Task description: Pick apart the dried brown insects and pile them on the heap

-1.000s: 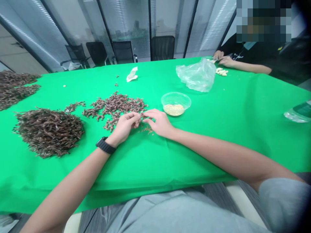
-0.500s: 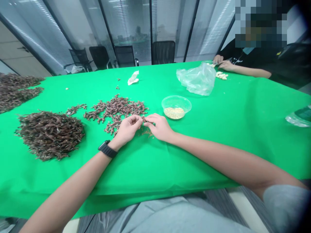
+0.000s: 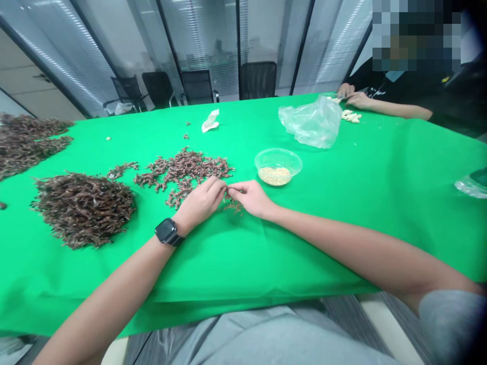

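Observation:
My left hand, with a black smartwatch on its wrist, and my right hand meet at the fingertips above the green tablecloth. Both pinch a small dried brown sprig. Under them lies a little scatter of tan seeds. Just behind my left hand spreads a loose layer of brown seed-bearing sprigs, and a dense heap of the same sprigs lies to its left. Beyond my right hand stands a clear plastic bowl holding pale seeds.
A co-worker's hands work at the far end beside white pieces and a clear plastic bag. More sprigs lie at the far left, and a paper scrap lies beyond. Black chairs stand behind a glass wall.
The view has shifted slightly, so the table's contents sit a little further right. My fingertips stay together on the sprig, and my hands have barely moved.

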The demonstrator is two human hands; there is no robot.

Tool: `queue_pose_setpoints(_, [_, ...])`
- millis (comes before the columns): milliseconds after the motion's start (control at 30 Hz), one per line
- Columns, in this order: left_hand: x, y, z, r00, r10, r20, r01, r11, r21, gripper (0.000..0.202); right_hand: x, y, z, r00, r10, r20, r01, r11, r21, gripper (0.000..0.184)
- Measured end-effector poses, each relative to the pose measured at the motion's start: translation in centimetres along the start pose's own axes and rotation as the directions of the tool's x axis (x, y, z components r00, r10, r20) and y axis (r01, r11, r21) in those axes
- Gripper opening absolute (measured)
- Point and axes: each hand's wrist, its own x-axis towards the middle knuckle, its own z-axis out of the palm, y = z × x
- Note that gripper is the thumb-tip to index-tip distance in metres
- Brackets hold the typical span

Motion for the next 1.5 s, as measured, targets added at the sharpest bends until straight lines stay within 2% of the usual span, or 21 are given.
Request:
queue_pose_setpoints(67, [0.0,0.1,0.3,0.983,-0.165,-0.078,0.149,0.973,-0.176,0.017,0.0,-0.1,-0.1,0.992,-0.101,-0.074,0.095,0.992,-0.083,0.019])
queue_pose_setpoints(100, [0.1,0.1,0.5,0.96,-0.269,-0.077,0.235,0.924,-0.303,0.018,0.0,-0.1,-0.1,0.981,-0.162,-0.103,0.146,0.979,-0.144,0.017])
queue_pose_setpoints(133, [0.1,0.2,0.7,0.931,-0.362,-0.034,0.312,0.843,-0.438,0.02,0.0,-0.1,-0.2,0.967,-0.224,-0.118,0.196,0.958,-0.209,0.017])
queue_pose_setpoints(200, [0.2,0.2,0.9,0.873,-0.464,0.151,0.435,0.599,-0.673,0.025,0.0,-0.1,-0.5,0.937,-0.334,-0.099,0.288,0.902,-0.322,0.017])
queue_pose_setpoints(300, [0.4,0.4,0.8,0.784,-0.483,0.39,0.537,0.212,-0.817,0.024,0.0,0.1,-0.8,0.9,-0.434,-0.028,0.382,0.82,-0.426,0.022])
queue_pose_setpoints(367, [0.5,0.5,0.7,0.732,-0.492,0.471,0.558,0.036,-0.829,0.022,0.0,0.1,-0.9,0.887,-0.462,-0.004,0.409,0.79,-0.456,0.026])
queue_pose_setpoints(433, [0.6,0.6,0.6,0.7,-0.495,0.514,0.563,-0.059,-0.824,0.019,0.0,0.2,-0.9,0.883,-0.47,0.002,0.417,0.782,-0.463,0.028])
queue_pose_setpoints(500, [0.6,0.6,0.6,0.688,-0.493,0.533,0.568,-0.09,-0.818,0.018,-0.1,0.1,-0.8,0.889,-0.458,0.002,0.407,0.788,-0.461,0.027])
queue_pose_setpoints(600, [0.6,0.7,0.7,0.704,-0.489,0.515,0.565,-0.053,-0.823,0.02,-0.1,0.0,-0.8,0.902,-0.432,0.001,0.384,0.801,-0.459,0.025])
queue_pose_setpoints(733, [0.5,0.6,1.0,0.764,-0.496,0.413,0.524,0.102,-0.846,0.023,-0.2,-0.3,-0.7,0.916,-0.401,-0.013,0.354,0.823,-0.445,0.025])
queue_pose_setpoints(867, [0.3,0.4,1.4,0.813,-0.511,0.278,0.486,0.335,-0.807,0.025,-0.3,-0.5,-0.4,0.941,-0.337,-0.042,0.291,0.863,-0.413,0.019])
queue_pose_setpoints(1000, [0.2,0.4,1.7,0.869,-0.485,0.097,0.419,0.618,-0.665,0.024,-0.4,-0.8,-0.1,0.967,-0.247,-0.062,0.21,0.911,-0.354,0.013])
queue_pose_setpoints(1067, [0.0,0.6,1.6,0.904,-0.427,-0.004,0.359,0.764,-0.537,0.019,-0.4,-1.0,0.0,0.979,-0.198,-0.053,0.171,0.93,-0.324,0.018])
queue_pose_setpoints(1167, [-0.1,0.7,1.1,0.962,-0.254,-0.102,0.22,0.939,-0.263,0.011,-0.4,-1.0,-0.1,0.992,-0.12,-0.038,0.107,0.964,-0.244,0.022])
queue_pose_setpoints(1267, [0.0,0.6,0.2,0.997,-0.054,-0.052,0.052,0.997,-0.053,0.012,-0.2,-0.7,-0.2,1.0,-0.016,0.012,0.017,0.998,-0.058,0.024])
queue_pose_setpoints(1367, [0.1,0.4,-0.4,0.997,0.053,0.047,-0.055,0.997,0.047,0.016,0.0,-0.3,-0.3,0.995,0.061,0.078,-0.069,0.993,0.092,0.029])
queue_pose_setpoints(1433, [0.1,0.3,-0.3,0.999,0.034,0.034,-0.035,0.999,0.023,0.016,0.1,-0.1,-0.2,0.996,0.053,0.066,-0.059,0.993,0.102,0.028])
queue_pose_setpoints(1500, [0.1,0.4,0.0,0.994,-0.097,-0.05,0.091,0.989,-0.114,0.013,0.2,0.1,-0.2,1.0,-0.018,-0.012,0.018,0.999,0.032,0.023])
